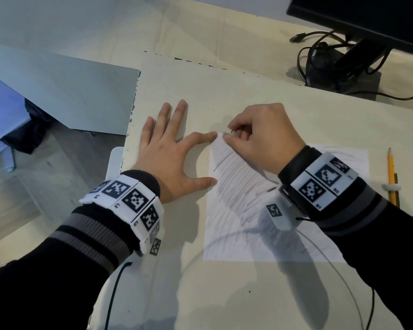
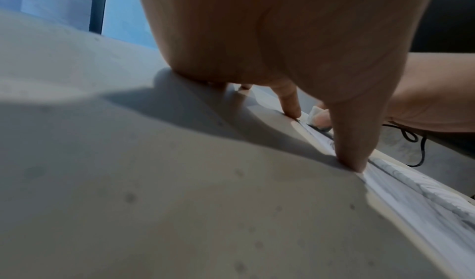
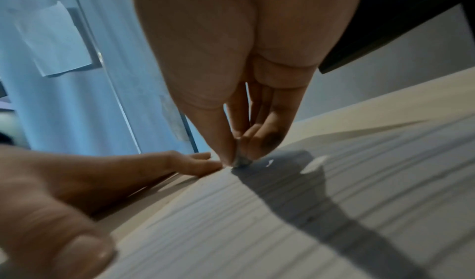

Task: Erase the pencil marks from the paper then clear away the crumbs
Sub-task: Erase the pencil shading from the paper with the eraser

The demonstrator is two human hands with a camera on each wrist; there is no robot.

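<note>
White paper [image 1: 272, 234] lies flat on the desk [image 1: 224, 294], covered in grey pencil scribbles [image 1: 234, 186]. Left hand [image 1: 169, 153] is spread flat, index and thumb tips pressing the paper's left edge. Right hand [image 1: 260, 139] pinches a small grey-smudged eraser [image 3: 240, 161] at the paper's top-left corner, touching it. Pencil [image 1: 392, 177] lies just right of the paper. No containers.

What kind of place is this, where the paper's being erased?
Most likely an office or lab desk: a pale table carries a dark monitor on its stand with tangled cables, and a yellow pencil lies beside the scribbled paper.
</note>
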